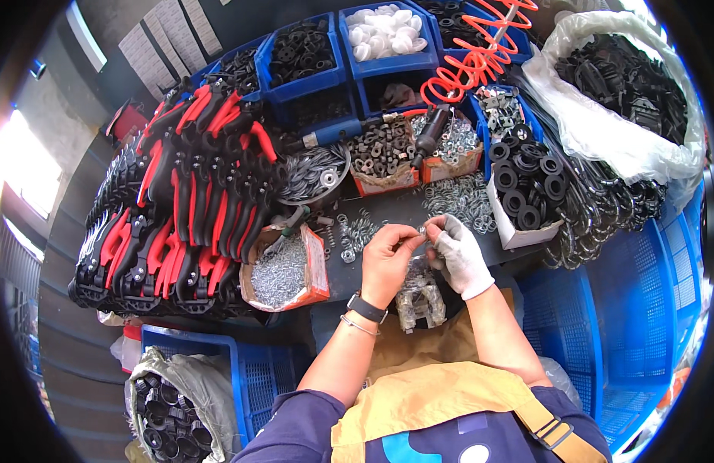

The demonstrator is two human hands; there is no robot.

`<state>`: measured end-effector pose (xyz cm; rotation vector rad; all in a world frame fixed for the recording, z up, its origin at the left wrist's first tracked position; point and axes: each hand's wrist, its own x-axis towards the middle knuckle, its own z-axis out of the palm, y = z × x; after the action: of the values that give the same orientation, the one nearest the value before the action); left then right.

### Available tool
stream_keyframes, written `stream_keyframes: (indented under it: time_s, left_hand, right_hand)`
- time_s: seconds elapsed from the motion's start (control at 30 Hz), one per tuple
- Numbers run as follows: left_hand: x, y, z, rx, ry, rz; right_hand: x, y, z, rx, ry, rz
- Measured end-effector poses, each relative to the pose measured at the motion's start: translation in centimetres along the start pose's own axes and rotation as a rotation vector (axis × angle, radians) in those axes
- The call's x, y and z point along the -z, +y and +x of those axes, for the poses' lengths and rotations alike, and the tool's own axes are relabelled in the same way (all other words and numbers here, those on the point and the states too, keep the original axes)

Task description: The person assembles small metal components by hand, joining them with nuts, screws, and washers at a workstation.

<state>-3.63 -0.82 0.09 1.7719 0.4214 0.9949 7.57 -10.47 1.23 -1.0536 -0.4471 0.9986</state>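
Note:
My left hand [388,258], bare, and my right hand [459,253], in a white glove, meet fingertip to fingertip over the bench's front edge. Both are closed in a pinch around a small shiny metal piece [422,229], too small to name and mostly covered by the fingers. Just below them stands a worn metal fixture [420,301] with two prongs toward me. Small metal springs [358,231] lie loose left of my hands. Beyond my right hand spreads a pile of small silvery metal parts [459,202].
Black-and-red clamp-like tools [187,193] are stacked high at left. An open box of small silvery pieces [280,266] stands near them. A power driver [433,133] hangs below a red coiled hose [469,65]. Black rings fill a white box [519,235]. Blue crates [561,324] stand at right.

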Motion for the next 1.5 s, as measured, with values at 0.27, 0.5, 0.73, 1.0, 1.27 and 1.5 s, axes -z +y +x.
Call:
stream_keyframes:
  time_s: [0.27, 0.5, 0.73, 1.0, 1.27, 1.5]
  left_hand:
    - [0.2, 0.9, 0.3, 0.318, 0.060, -0.341]
    - [-0.4, 0.4, 0.0, -0.033, -0.033, 0.045]
    - [-0.6, -0.4, 0.2, 0.521, -0.088, -0.651]
    - [-2.9, -2.4, 4.1, 0.359, 0.020, -0.305]
    - [-3.7, 0.4, 3.7, -0.100, -0.217, 0.158]
    - [-2.0, -1.0, 3.8, -0.111, -0.070, 0.177]
  right_hand:
    - [0.5, -0.4, -0.2, 0.046, 0.024, -0.115]
    - [0.6, -0.3, -0.4, 0.085, 0.011, -0.178]
    - [1.2, 0.4, 0.1, 0.942, 0.067, -0.930]
    - [1.5, -1.3, 1.9, 0.916, 0.285, -1.144]
    - [3.2, -2.3, 3.7, 0.082, 0.054, 0.203]
    - [1.7, -2.9, 1.9, 0.077, 0.000, 0.086]
